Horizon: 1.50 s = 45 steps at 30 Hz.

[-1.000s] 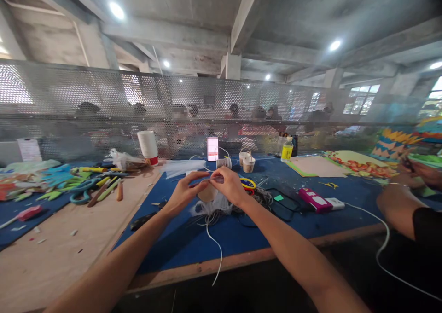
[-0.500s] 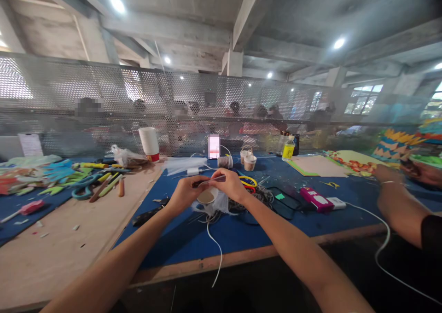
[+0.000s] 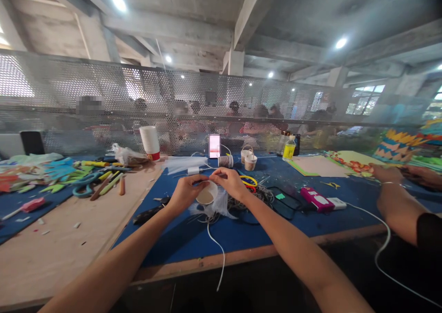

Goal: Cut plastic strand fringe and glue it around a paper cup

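Observation:
A small paper cup (image 3: 206, 196) with a white rim and brown inside is at the middle of the blue table, its opening facing me. At its far rim, the fingertips of my left hand (image 3: 191, 188) pinch the edge. My right hand (image 3: 229, 182) is closed in a pinch on the same rim, just right of the left fingertips. Whether a thin strip lies between the fingers is too small to tell. Crumpled white mesh (image 3: 223, 205) lies beside and under the cup, above tangled grey cord. Behind the hands stand a thread spool (image 3: 225, 160) and a small cup with a looped handle (image 3: 249, 162).
A phone (image 3: 214, 146) stands upright at the back. To the left are stacked paper cups (image 3: 149, 142), scissors (image 3: 85, 185) and several tools. A yellow-labelled bottle (image 3: 288, 148) and a magenta box (image 3: 316, 199) are at right. Another person's arm (image 3: 397, 207) reaches in at far right.
A thin pale strip seen between my fingers above the cup no longer shows clearly. My fingertips are now at the cup's rim. The other person's hands at far right have shifted.

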Motion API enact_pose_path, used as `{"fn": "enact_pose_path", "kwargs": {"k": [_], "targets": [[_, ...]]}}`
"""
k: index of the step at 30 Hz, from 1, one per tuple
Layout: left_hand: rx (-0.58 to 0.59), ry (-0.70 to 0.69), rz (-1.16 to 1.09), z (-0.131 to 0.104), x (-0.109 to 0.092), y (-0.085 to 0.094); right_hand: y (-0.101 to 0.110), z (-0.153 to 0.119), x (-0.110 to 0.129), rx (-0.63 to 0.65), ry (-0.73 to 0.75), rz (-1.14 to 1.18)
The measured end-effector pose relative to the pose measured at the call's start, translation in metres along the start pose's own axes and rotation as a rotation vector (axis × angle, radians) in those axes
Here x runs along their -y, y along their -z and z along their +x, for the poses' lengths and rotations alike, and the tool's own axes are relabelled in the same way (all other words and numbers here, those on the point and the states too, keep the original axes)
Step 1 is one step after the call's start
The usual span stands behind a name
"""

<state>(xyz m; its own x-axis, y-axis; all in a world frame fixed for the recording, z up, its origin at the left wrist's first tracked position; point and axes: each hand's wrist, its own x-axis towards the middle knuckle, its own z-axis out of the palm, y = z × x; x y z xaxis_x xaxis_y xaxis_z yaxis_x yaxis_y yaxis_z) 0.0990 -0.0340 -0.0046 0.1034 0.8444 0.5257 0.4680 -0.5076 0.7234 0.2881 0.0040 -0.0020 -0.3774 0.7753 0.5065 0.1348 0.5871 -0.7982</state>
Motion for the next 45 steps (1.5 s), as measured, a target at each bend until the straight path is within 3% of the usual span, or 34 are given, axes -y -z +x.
{"fn": "enact_pose_path", "kwargs": {"k": [9,13,20,24,27,33,35,39,42,45], "targets": [[0.050,0.025,-0.069,-0.002,-0.007,-0.002,0.002,0.004,0.001,-0.007,-0.189,0.295],[0.041,-0.015,-0.118,-0.004,-0.007,-0.002,0.001,0.004,0.000,-0.042,-0.234,0.315],[0.066,-0.141,-0.006,-0.007,-0.014,-0.001,0.000,0.003,-0.005,0.000,-0.266,0.424],[0.088,-0.143,0.035,-0.007,-0.013,-0.003,0.000,0.003,-0.011,0.006,-0.254,0.329],[0.040,-0.131,0.098,-0.006,-0.009,-0.001,0.001,0.006,-0.011,-0.030,-0.195,0.219],[-0.167,-0.042,0.204,0.000,0.000,0.007,0.008,0.000,0.017,-0.409,0.151,-0.076],[-0.216,-0.037,0.272,0.001,0.001,0.009,0.006,-0.008,0.029,-0.397,0.249,-0.188],[-0.254,-0.059,0.391,-0.001,-0.001,0.011,-0.009,-0.021,0.037,-0.215,0.370,-0.438],[-0.291,-0.064,0.407,-0.001,-0.001,0.011,-0.020,-0.022,0.028,-0.213,0.356,-0.549],[-0.353,-0.044,0.393,0.000,0.000,0.012,-0.020,-0.017,0.019,-0.264,0.285,-0.502]]}}
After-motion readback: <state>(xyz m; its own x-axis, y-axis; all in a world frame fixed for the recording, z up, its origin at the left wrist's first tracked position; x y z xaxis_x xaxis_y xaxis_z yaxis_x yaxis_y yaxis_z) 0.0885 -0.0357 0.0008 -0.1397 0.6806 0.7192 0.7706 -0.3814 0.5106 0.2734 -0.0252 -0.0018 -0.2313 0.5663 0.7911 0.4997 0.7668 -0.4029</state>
